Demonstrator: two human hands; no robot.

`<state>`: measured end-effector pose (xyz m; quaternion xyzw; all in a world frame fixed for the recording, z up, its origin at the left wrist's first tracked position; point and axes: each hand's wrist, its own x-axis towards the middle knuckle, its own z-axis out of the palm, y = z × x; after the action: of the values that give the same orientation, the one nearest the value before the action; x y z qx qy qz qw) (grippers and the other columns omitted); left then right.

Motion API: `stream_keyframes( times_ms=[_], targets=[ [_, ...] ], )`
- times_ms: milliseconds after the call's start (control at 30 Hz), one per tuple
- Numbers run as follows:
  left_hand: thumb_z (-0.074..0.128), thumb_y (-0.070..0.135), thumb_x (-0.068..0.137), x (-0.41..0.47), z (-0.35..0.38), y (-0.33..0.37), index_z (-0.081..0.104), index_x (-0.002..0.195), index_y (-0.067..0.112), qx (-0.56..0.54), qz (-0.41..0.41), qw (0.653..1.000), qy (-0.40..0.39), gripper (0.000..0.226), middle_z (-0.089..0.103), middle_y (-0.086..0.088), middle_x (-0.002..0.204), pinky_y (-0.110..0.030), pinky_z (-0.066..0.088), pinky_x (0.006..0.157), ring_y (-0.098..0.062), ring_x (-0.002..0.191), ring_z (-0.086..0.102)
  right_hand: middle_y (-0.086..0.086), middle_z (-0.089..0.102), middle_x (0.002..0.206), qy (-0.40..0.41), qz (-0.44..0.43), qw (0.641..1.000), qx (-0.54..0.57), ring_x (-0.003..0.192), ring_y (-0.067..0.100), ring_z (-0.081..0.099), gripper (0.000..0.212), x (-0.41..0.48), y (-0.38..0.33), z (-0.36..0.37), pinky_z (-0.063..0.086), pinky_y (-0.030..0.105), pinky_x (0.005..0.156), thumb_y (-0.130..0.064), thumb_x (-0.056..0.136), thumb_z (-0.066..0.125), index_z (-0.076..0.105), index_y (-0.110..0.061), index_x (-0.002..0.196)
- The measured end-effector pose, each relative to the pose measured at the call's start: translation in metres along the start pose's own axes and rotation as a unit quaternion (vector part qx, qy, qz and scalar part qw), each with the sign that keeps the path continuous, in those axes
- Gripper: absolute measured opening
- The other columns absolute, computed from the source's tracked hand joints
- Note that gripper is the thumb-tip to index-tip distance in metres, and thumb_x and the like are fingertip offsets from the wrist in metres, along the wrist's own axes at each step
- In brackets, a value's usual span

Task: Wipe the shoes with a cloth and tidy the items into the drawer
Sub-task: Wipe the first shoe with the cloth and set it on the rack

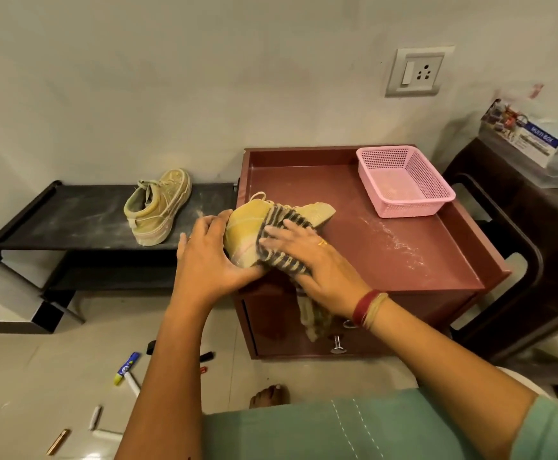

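Pink basket (415, 210) on cabinet (404, 270); left hand (209, 257) grips shoe (246, 229), right hand (319, 258) presses cloth (279, 217).

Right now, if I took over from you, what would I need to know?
The left hand holds one shoe on the red cabinet. The right hand presses the striped cloth flat on it. Wiping is under way.
The other shoe waits on the black rack. Some pens lie on the floor; the drawer is shut.
To do: finish both shoes, then put things in the drawer.
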<state>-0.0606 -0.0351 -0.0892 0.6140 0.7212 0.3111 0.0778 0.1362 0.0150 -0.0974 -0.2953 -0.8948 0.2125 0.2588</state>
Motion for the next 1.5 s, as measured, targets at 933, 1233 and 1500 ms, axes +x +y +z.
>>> stream_keyframes(
  times_ms=[933, 1233, 1500],
  targets=[
    [0.053, 0.075, 0.045, 0.007, 0.004, -0.010, 0.018, 0.148, 0.029, 0.064, -0.036, 0.996, -0.058, 0.118, 0.030, -0.004, 0.142, -0.062, 0.014, 0.112, -0.030, 0.133, 0.033, 0.005, 0.056, 0.131, 0.194, 0.194, 0.961, 0.044, 0.122, 0.018, 0.049, 0.039, 0.025, 0.043, -0.029, 0.037, 0.034, 0.106, -0.028, 0.096, 0.047, 0.051, -0.016, 0.132],
    [0.051, 0.088, 0.050, 0.011, 0.009, -0.011, 0.029, 0.142, 0.023, 0.097, -0.011, 0.995, -0.022, 0.115, 0.036, -0.006, 0.142, -0.064, 0.019, 0.110, -0.030, 0.140, 0.026, -0.010, 0.025, 0.153, 0.038, 0.102, 0.989, -0.098, 0.144, 0.016, 0.010, 0.048, 0.016, 0.037, -0.007, 0.002, 0.050, 0.117, -0.026, 0.096, 0.043, 0.033, -0.036, 0.141],
    [0.071, 0.071, 0.060, 0.010, 0.011, -0.005, 0.027, 0.145, 0.020, 0.082, -0.016, 0.996, -0.017, 0.108, 0.032, -0.005, 0.150, -0.062, 0.007, 0.114, -0.026, 0.146, 0.013, -0.011, 0.028, 0.151, 0.027, 0.064, 0.993, -0.094, 0.144, 0.014, 0.012, 0.050, 0.016, 0.027, -0.001, 0.003, 0.047, 0.118, -0.025, 0.095, 0.046, 0.033, -0.035, 0.142]
  ],
)
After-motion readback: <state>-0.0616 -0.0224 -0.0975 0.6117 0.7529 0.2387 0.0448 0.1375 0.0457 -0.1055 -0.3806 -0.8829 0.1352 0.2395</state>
